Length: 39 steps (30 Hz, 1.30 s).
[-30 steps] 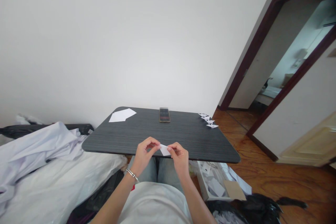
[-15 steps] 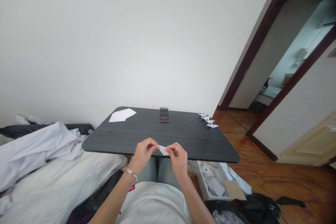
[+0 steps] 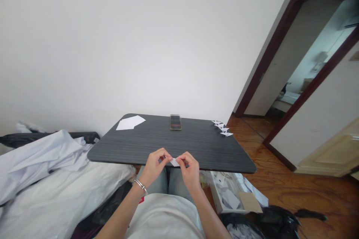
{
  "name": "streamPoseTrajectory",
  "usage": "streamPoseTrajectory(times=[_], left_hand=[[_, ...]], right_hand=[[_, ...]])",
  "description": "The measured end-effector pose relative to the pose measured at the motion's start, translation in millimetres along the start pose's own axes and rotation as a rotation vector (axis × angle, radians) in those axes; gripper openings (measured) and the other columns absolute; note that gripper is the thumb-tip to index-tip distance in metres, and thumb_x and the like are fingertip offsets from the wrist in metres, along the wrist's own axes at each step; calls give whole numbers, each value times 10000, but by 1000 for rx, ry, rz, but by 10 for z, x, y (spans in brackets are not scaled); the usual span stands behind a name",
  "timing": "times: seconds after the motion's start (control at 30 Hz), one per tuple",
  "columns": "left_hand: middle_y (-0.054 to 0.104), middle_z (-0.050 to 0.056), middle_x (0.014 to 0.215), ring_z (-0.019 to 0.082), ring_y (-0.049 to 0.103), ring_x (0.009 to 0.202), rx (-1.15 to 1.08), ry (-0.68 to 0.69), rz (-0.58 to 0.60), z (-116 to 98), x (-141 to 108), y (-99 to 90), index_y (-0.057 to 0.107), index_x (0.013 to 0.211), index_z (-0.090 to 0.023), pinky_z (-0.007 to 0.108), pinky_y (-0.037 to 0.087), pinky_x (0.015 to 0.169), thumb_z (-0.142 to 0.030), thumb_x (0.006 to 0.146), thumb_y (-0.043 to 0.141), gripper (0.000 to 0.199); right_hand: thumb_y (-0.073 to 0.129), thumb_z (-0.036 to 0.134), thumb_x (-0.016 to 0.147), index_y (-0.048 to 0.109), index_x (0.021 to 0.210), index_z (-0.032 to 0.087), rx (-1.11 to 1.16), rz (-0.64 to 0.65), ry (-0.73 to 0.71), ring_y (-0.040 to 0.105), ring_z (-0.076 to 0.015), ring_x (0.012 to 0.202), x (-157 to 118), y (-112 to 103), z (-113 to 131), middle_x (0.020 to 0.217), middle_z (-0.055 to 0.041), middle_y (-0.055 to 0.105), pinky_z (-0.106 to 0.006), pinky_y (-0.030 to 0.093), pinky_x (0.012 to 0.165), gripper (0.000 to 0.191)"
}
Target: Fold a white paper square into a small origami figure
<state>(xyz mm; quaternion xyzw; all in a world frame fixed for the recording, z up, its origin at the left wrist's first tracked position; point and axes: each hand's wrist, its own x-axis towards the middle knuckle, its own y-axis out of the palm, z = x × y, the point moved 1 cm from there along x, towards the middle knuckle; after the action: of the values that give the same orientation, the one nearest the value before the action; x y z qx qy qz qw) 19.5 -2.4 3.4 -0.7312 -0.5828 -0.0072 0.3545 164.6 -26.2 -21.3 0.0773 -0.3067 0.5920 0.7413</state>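
A small folded piece of white paper [image 3: 174,162] is pinched between my two hands over the front edge of the dark table [image 3: 157,138]. My left hand [image 3: 156,162], with a silver bangle at its wrist, grips the paper's left end between thumb and forefinger. The right end is pinched in the same way by my right hand [image 3: 189,167]. Several small folded white paper figures [image 3: 221,127] stand in a row at the table's right. Flat white sheets [image 3: 130,122] lie overlapping at the back left.
A phone [image 3: 175,122] lies at the table's back middle, near the white wall. White cloth and plastic [image 3: 56,190] are heaped at the left. On the wooden floor at the right stand an open box [image 3: 228,194] and black bags [image 3: 276,220]. Beyond is a doorway.
My left hand has moved slightly right, closer to my right hand, and less of the paper shows between them. The things on the table have stayed in place.
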Motion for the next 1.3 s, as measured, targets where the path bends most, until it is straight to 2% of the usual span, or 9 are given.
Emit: streamPoseTrajectory(times=[0.3,0.43,0.57,0.67,0.77,0.93,1.07,1.17,1.3], left_hand=[[555,16,653,122,505,607,0,56,-130,-18,-31,16,595,653,-156,226,402,567,-240,780,513,173],[577,48,804,125,547,651,-113,46,-196,44,-34,13,631,705,-164,211,446,532,-234,770,527,142],[590,54,804,146,568,738,-107,87,-185,49,-33,11,636,697,-165,240,466,636,-197,761,543,118],[598,54,804,145,568,740,-81,118,-138,17,-40,14,637,689,-167,251,455,665,-191,766,539,127],[596,56,812,149,566,759,-113,125,-104,-10,-53,26,623,694,-159,253,452,680,-201,761,546,110],[579,48,816,133,565,712,-319,-54,-123,8,-51,60,543,834,-149,238,473,626,-263,768,533,132],[558,7,705,110,556,623,-486,-197,-51,47,-27,97,495,898,-144,214,463,551,-281,741,565,220],[550,-6,643,105,556,585,-558,-241,-15,66,-15,115,506,866,-132,215,460,534,-287,726,578,221],[542,-20,608,97,549,549,-563,-254,-50,61,-12,118,517,842,-129,225,462,540,-284,698,603,228]], right_hand=[[530,231,768,629,656,188,44,-45,18,497,-145,645,17,-8,9,661,-11,537,-236,380,549,156],[504,327,787,654,714,169,221,-24,181,497,-125,547,36,14,-70,579,-6,538,-215,379,467,230],[501,401,778,627,808,139,511,28,399,542,-109,463,45,48,-121,589,-23,605,-186,373,386,292],[585,371,721,615,771,141,590,2,443,595,-123,529,50,50,-116,684,-38,639,-175,402,393,237],[644,311,672,591,747,146,629,-24,434,589,-116,522,52,43,-106,663,-21,636,-171,408,395,188],[639,274,677,553,783,161,589,-84,353,575,-113,510,45,38,-87,630,9,588,-185,418,398,177],[614,261,702,531,833,175,549,-95,291,578,-111,520,32,53,-72,631,25,539,-189,433,408,177],[611,252,701,511,905,187,536,-80,280,589,-122,532,28,68,-76,621,37,527,-191,441,405,237],[633,246,669,484,968,190,513,-2,311,592,-133,537,27,85,-85,628,29,585,-198,455,408,339]])
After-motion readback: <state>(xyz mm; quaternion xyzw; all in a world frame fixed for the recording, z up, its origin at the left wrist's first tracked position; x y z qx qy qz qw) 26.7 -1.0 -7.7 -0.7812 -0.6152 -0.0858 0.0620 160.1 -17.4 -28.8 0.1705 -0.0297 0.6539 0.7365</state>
